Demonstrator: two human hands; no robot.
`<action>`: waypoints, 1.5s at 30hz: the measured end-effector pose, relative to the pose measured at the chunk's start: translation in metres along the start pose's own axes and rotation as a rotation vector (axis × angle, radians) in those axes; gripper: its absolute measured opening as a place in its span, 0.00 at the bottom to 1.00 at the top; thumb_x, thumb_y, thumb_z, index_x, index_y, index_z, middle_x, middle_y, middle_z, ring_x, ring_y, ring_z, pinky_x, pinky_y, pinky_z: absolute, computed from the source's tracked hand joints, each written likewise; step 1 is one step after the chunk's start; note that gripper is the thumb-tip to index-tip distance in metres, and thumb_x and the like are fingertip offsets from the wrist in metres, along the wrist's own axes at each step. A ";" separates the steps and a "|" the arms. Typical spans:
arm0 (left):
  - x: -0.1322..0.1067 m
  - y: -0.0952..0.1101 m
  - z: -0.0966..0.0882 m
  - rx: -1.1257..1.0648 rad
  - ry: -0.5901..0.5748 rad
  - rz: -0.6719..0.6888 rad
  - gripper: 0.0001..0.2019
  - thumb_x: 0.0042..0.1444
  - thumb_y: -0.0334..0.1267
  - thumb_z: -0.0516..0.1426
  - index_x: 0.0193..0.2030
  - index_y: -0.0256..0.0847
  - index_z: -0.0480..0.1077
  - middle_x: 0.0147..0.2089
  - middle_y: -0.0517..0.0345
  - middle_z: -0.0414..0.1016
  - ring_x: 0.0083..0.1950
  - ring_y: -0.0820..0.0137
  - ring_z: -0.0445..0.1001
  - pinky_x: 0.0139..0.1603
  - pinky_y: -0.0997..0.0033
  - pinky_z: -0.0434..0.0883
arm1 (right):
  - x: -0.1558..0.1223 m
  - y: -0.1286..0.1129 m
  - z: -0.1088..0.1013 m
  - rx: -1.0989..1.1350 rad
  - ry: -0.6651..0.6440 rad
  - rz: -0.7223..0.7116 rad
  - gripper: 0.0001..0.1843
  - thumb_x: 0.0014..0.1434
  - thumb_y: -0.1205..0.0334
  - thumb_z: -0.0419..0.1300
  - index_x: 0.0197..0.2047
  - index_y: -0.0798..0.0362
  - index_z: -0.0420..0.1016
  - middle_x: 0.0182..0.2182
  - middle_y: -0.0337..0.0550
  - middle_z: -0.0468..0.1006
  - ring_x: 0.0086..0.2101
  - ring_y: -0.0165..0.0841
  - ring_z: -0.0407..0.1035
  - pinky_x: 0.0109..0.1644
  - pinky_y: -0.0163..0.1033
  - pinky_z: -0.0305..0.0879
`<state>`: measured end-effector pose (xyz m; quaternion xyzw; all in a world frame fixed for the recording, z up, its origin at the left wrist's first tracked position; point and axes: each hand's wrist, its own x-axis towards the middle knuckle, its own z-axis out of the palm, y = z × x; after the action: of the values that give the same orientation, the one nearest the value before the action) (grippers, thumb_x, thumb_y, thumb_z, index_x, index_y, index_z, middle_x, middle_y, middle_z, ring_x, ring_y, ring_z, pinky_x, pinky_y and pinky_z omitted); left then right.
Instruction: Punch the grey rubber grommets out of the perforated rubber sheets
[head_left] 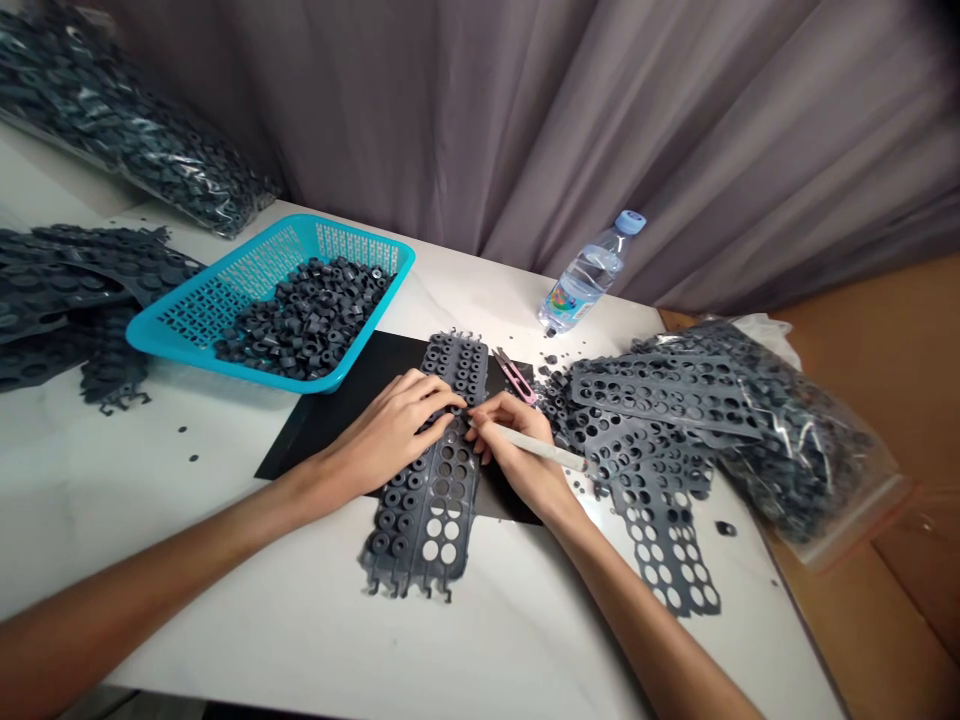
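Observation:
A dark grey rubber sheet (454, 490) of molded rings lies lengthwise before me, partly over a black mat (315, 430). Its lower right rows are punched-out holes, while rings still sit along the left side and at the far end. My left hand (405, 425) rests across the sheet, fingers extended and fingertips at its middle. My right hand (517, 440) is closed around a pale pen-like tool (551, 450), held at a slant with its front end hidden by the fingers at the sheet. Pink-handled thread snips (515, 378) lie just beyond the right hand.
A blue basket (225, 365) of loose rubber rings stands at left. Emptied sheets (667, 400), scraps and a plastic bag (810, 480) lie right. A water bottle (585, 275) stands behind. More sheets (67, 290) and a filled bag (142, 130) are far left.

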<state>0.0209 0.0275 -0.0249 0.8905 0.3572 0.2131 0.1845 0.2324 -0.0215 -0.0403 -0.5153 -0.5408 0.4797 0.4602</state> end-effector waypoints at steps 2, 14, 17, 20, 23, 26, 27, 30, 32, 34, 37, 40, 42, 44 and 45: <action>0.000 0.000 0.000 0.009 0.002 0.007 0.12 0.76 0.35 0.55 0.58 0.40 0.76 0.56 0.51 0.79 0.58 0.57 0.72 0.63 0.52 0.70 | 0.000 0.000 0.000 -0.019 -0.001 -0.002 0.06 0.67 0.58 0.64 0.39 0.51 0.76 0.31 0.39 0.81 0.28 0.32 0.73 0.28 0.33 0.70; -0.001 0.003 0.007 0.275 0.031 0.143 0.10 0.77 0.33 0.52 0.54 0.37 0.75 0.54 0.48 0.78 0.55 0.54 0.74 0.58 0.51 0.70 | 0.001 -0.002 0.003 -0.168 0.016 -0.034 0.07 0.67 0.60 0.62 0.36 0.50 0.73 0.28 0.36 0.76 0.27 0.31 0.70 0.29 0.34 0.64; 0.002 0.006 0.006 0.240 0.099 0.172 0.10 0.77 0.29 0.50 0.51 0.37 0.73 0.50 0.48 0.78 0.52 0.57 0.76 0.57 0.54 0.71 | -0.001 -0.004 0.004 -0.216 0.037 -0.059 0.07 0.67 0.61 0.61 0.35 0.50 0.72 0.26 0.35 0.74 0.26 0.30 0.67 0.29 0.34 0.61; 0.008 0.009 -0.008 -0.012 0.389 0.041 0.08 0.77 0.33 0.50 0.49 0.38 0.71 0.49 0.49 0.76 0.51 0.61 0.77 0.56 0.59 0.72 | -0.002 -0.006 0.005 -0.226 0.046 -0.069 0.07 0.67 0.62 0.61 0.35 0.50 0.72 0.27 0.35 0.74 0.26 0.30 0.67 0.29 0.34 0.61; 0.010 0.014 -0.026 -0.480 0.476 -0.169 0.08 0.76 0.41 0.54 0.50 0.41 0.70 0.46 0.54 0.77 0.48 0.65 0.79 0.54 0.63 0.73 | -0.002 -0.004 0.004 -0.151 0.025 -0.019 0.07 0.68 0.59 0.62 0.37 0.50 0.73 0.29 0.37 0.78 0.28 0.31 0.71 0.29 0.34 0.64; 0.003 0.017 -0.031 -0.885 0.193 -0.347 0.11 0.74 0.47 0.58 0.51 0.42 0.73 0.42 0.57 0.80 0.47 0.66 0.80 0.52 0.65 0.74 | 0.001 0.000 0.001 -0.024 0.035 0.010 0.08 0.68 0.56 0.63 0.39 0.51 0.75 0.30 0.39 0.80 0.27 0.31 0.72 0.27 0.34 0.68; -0.001 0.019 -0.030 -0.975 0.109 -0.410 0.13 0.72 0.48 0.59 0.52 0.41 0.75 0.42 0.56 0.81 0.48 0.65 0.81 0.54 0.64 0.74 | 0.001 0.001 0.000 0.006 0.053 0.004 0.08 0.69 0.56 0.63 0.40 0.51 0.75 0.30 0.39 0.80 0.26 0.31 0.72 0.27 0.34 0.68; -0.009 0.023 -0.025 -1.178 -0.022 -0.557 0.15 0.70 0.49 0.62 0.54 0.40 0.76 0.48 0.52 0.83 0.55 0.62 0.82 0.63 0.60 0.73 | 0.003 0.004 -0.003 0.020 0.098 -0.022 0.08 0.69 0.56 0.63 0.40 0.51 0.75 0.29 0.39 0.80 0.24 0.31 0.71 0.26 0.34 0.69; -0.012 0.027 -0.025 -1.273 -0.058 -0.585 0.16 0.69 0.48 0.63 0.55 0.39 0.77 0.52 0.50 0.83 0.59 0.60 0.82 0.68 0.58 0.71 | 0.003 0.004 -0.004 -0.008 0.094 -0.028 0.09 0.70 0.55 0.63 0.40 0.51 0.76 0.28 0.39 0.80 0.24 0.31 0.71 0.26 0.34 0.69; -0.013 0.031 -0.028 -1.333 -0.080 -0.581 0.15 0.69 0.47 0.63 0.54 0.39 0.77 0.55 0.49 0.83 0.61 0.58 0.81 0.70 0.57 0.70 | 0.003 0.004 -0.005 -0.036 0.084 -0.032 0.10 0.70 0.54 0.63 0.40 0.51 0.76 0.28 0.39 0.80 0.23 0.30 0.71 0.26 0.34 0.68; -0.012 0.035 -0.033 -1.391 -0.102 -0.562 0.14 0.70 0.46 0.63 0.54 0.38 0.78 0.56 0.47 0.84 0.63 0.56 0.81 0.72 0.56 0.70 | 0.002 0.001 -0.004 -0.058 0.075 -0.039 0.10 0.70 0.55 0.62 0.39 0.51 0.76 0.28 0.38 0.79 0.23 0.29 0.70 0.27 0.34 0.67; -0.012 0.036 -0.034 -1.418 -0.110 -0.558 0.14 0.72 0.46 0.61 0.55 0.37 0.78 0.56 0.47 0.85 0.64 0.56 0.81 0.73 0.56 0.68 | 0.001 -0.004 -0.003 -0.069 0.074 -0.041 0.10 0.70 0.55 0.63 0.38 0.51 0.75 0.27 0.37 0.78 0.23 0.29 0.69 0.27 0.34 0.65; -0.012 0.034 -0.033 -1.432 -0.112 -0.562 0.14 0.72 0.45 0.61 0.55 0.37 0.78 0.57 0.46 0.85 0.65 0.56 0.81 0.74 0.56 0.68 | 0.001 -0.006 -0.002 -0.075 0.073 -0.041 0.10 0.69 0.55 0.63 0.38 0.51 0.75 0.27 0.37 0.77 0.23 0.29 0.69 0.27 0.34 0.65; -0.013 0.033 -0.031 -1.448 -0.115 -0.559 0.14 0.72 0.44 0.61 0.55 0.37 0.78 0.58 0.45 0.85 0.65 0.56 0.81 0.74 0.56 0.68 | 0.001 -0.006 -0.002 -0.084 0.067 -0.039 0.10 0.69 0.55 0.63 0.38 0.51 0.75 0.28 0.37 0.76 0.24 0.29 0.69 0.28 0.35 0.65; -0.013 0.032 -0.030 -1.456 -0.118 -0.554 0.13 0.72 0.44 0.61 0.55 0.37 0.78 0.58 0.45 0.85 0.65 0.56 0.81 0.74 0.56 0.68 | 0.001 -0.006 -0.002 -0.091 0.065 -0.038 0.10 0.69 0.55 0.63 0.38 0.51 0.74 0.28 0.37 0.76 0.24 0.30 0.69 0.28 0.35 0.65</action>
<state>0.0152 0.0021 0.0127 0.4332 0.3263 0.2924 0.7876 0.2341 -0.0207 -0.0341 -0.5406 -0.5565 0.4291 0.4626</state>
